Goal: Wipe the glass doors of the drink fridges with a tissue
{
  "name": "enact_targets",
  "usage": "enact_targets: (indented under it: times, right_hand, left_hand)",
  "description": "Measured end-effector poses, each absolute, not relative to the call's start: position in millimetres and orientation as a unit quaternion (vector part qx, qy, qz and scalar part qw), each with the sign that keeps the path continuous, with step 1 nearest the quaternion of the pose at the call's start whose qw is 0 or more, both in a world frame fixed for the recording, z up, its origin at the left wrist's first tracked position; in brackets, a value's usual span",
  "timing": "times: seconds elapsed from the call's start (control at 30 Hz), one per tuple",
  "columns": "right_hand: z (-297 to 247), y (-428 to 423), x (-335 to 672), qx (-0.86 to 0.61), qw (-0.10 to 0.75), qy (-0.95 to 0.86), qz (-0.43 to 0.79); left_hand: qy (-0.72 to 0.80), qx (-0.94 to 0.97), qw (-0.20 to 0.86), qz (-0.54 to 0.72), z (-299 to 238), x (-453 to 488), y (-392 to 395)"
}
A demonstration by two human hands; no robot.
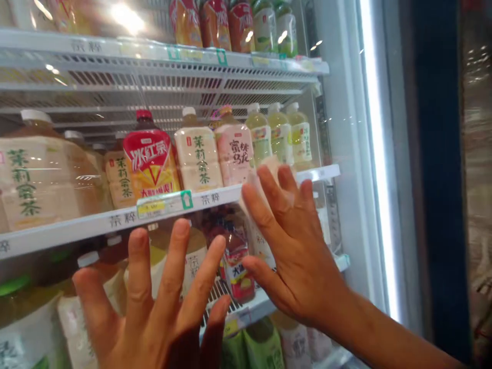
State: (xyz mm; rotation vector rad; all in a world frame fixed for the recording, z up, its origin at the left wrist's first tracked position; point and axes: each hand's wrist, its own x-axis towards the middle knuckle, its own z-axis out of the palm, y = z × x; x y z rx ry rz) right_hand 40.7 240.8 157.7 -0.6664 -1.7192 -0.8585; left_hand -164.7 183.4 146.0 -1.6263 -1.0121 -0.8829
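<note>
Left hand (pixel 154 312) and right hand (pixel 295 251), fingers spread wide, before cooler glass (pixel 126 18).
Landmark, middle shelf (pixel 88 224): glass in front; bottles (pixel 151 154) on top; left hand below its edge; right hand across its right part. Whether the right fingers press a pale patch (pixel 250 197) cannot be told.

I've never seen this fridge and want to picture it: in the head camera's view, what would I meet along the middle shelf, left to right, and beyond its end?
Large cream-labelled bottle → red-labelled bottle → white-capped cream-labelled bottle → pink-labelled bottle → three yellow-green bottles → light strip → dark blue panel.
</note>
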Motion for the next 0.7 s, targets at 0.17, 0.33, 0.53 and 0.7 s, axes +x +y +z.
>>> enact_targets:
  times: [0.17,0.33,0.53,0.7]
  right_hand:
    - [86,240,64,-0.267,0.490,-0.733,-0.389]
    - [107,267,116,-0.310,0.541,-0.701,-0.347]
    - [93,284,167,-0.315,0.541,-0.708,-0.328]
    - [108,304,205,-0.326,0.554,-0.691,-0.331]
  left_hand:
    - [-0.407,-0.654,0.525,-0.361,112,-125,177]
    - [-0.379,-0.677,0.523,-0.352,118,-74,190]
    - [-0.362,-0.691,0.541,-0.315,140,-6,215]
    - [-0.348,-0.689,0.569,-0.283,151,21,230]
